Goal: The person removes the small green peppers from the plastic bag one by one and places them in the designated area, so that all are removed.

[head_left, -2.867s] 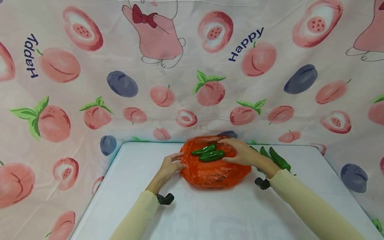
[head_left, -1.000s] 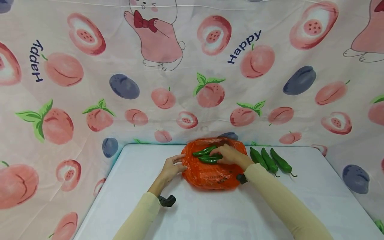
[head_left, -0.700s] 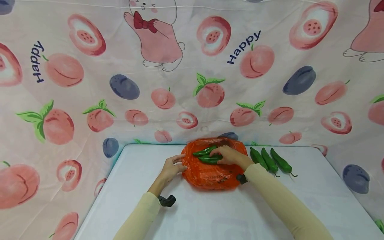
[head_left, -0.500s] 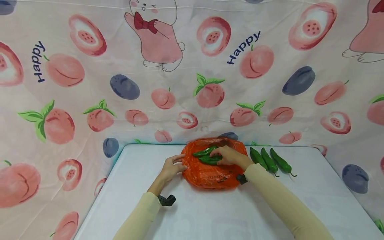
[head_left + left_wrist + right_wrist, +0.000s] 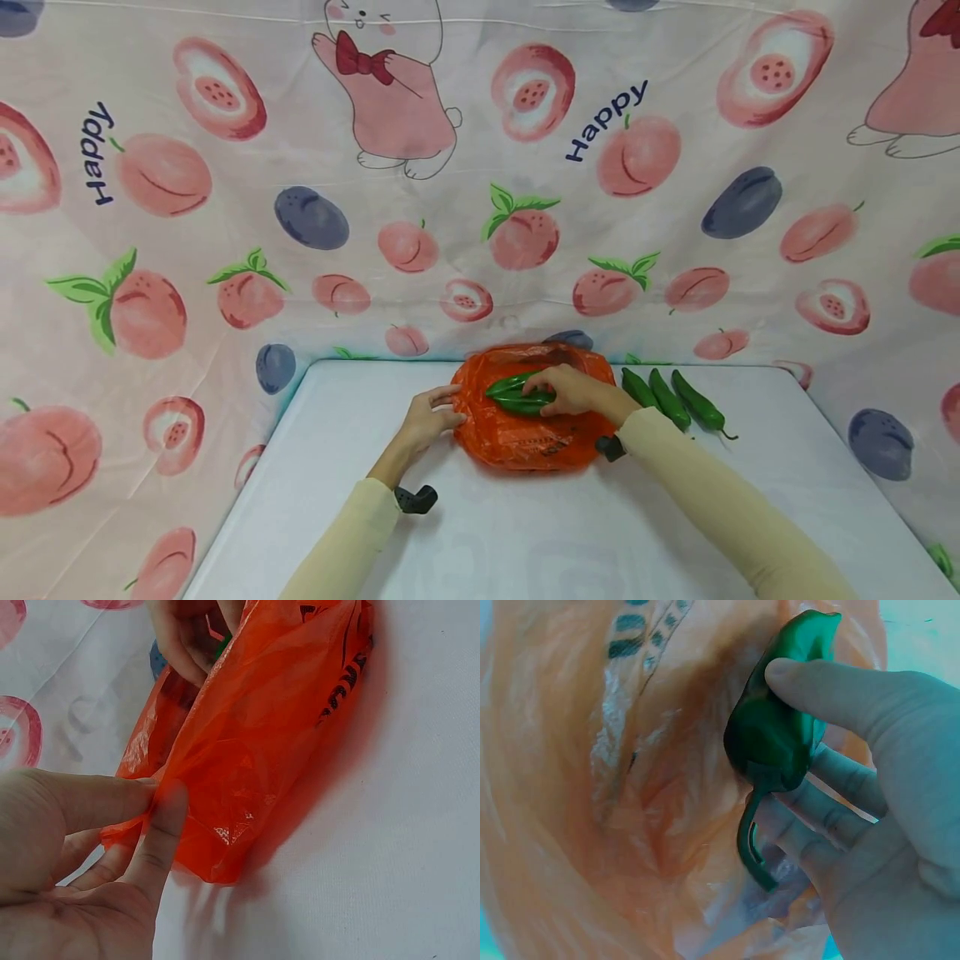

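An orange-red plastic bag [image 5: 480, 437] with dark print lies open near the back of the table. At its left rim, my left hand [image 5: 426, 423] pinches the film between thumb and fingers, as the left wrist view shows. My right hand [image 5: 567, 388] reaches into the mouth of the bag. It grips a green pepper [image 5: 772, 739], thumb on top and fingers beneath, with the curved stem hanging toward the palm. A second green pepper [image 5: 508, 384] lies close beside it, partly hidden by the right fingers.
Three more green peppers [image 5: 669, 400] lie in a row on the white table [image 5: 480, 533], right of the bag. Behind the table hangs a peach-print cloth [image 5: 435, 267]. Small black cameras [image 5: 416, 500] sit at both wrists.
My right hand has come left and down onto the peppers and taken hold of the nearer one. Most recently the peppers have shifted closer together. The left hand stays at the rim.
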Demonstrator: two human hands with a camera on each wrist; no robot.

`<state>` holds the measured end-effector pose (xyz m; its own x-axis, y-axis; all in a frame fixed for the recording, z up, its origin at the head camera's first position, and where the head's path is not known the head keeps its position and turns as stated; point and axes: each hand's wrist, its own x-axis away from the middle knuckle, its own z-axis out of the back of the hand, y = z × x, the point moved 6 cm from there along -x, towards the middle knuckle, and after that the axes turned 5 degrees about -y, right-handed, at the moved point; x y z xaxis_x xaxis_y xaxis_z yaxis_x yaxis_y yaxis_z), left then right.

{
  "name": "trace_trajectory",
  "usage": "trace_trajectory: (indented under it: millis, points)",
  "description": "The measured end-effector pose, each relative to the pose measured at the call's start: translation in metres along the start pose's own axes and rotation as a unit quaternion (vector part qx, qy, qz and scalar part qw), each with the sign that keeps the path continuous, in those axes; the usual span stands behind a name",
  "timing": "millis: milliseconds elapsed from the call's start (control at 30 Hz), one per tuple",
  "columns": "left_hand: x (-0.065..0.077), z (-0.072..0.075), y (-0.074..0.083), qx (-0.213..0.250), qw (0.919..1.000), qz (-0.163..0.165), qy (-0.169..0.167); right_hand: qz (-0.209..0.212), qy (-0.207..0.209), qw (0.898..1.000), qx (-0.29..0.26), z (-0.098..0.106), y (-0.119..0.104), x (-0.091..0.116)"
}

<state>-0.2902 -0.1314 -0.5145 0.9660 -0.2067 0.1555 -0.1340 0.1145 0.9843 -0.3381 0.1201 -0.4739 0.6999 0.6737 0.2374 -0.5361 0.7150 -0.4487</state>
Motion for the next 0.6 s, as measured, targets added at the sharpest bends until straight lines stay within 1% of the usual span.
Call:
trace_trajectory:
  millis: [100,300,467,600]
  points:
    - [0.0,0.0,0.0,-0.003,1.0,-0.003,0.001,0.013,0.005,1.0,-0.015,0.003,-0.003,0.004]
    - [-0.001,0.0,0.0,-0.003,1.0,-0.006,0.0,0.033,0.018,0.999,-0.027,0.009,-0.012,0.014]
    - [-0.001,0.0,-0.001,-0.007,1.0,-0.004,-0.002,0.05,0.032,0.996,-0.06,0.014,-0.019,0.023]
    - [-0.002,0.0,-0.001,-0.006,1.0,-0.005,-0.003,0.055,0.042,0.994,-0.079,0.016,-0.02,0.029]
